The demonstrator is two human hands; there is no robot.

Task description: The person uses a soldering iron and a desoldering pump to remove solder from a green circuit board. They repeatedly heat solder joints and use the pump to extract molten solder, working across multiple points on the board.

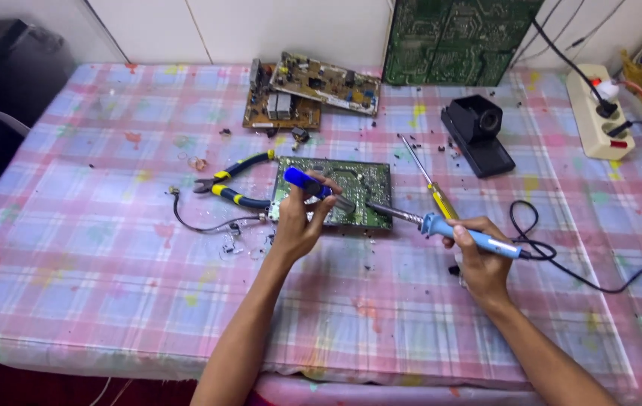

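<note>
While the right hand [482,263] grips a light-blue soldering iron [452,231] by its handle, the left hand [298,225] is clenched round a dark-blue desoldering pump [313,185]; both tips meet over the green circuit board [336,192] lying flat on the checked tablecloth [110,248]. The step in hand appears to be desoldering a joint: iron tip and pump nozzle sit close together, and whether either touches the board cannot be told. The next move would seem to call for steady heat, with the nozzle held just beside the tip. Trailing from the right grip, the black cord [561,263] loops away to the right. Left of the pump grip lie yellow-and-blue side cutters [234,184] and a short loose wire [200,222]; beyond the iron lies a yellow-handled screwdriver [433,188]. Farther off sit a black boxy device [478,135], two brown circuit boards [306,94], a large green board [456,37] leaning upright, and a cream power strip [599,113]. No packages, labels or signs are legible.
</note>
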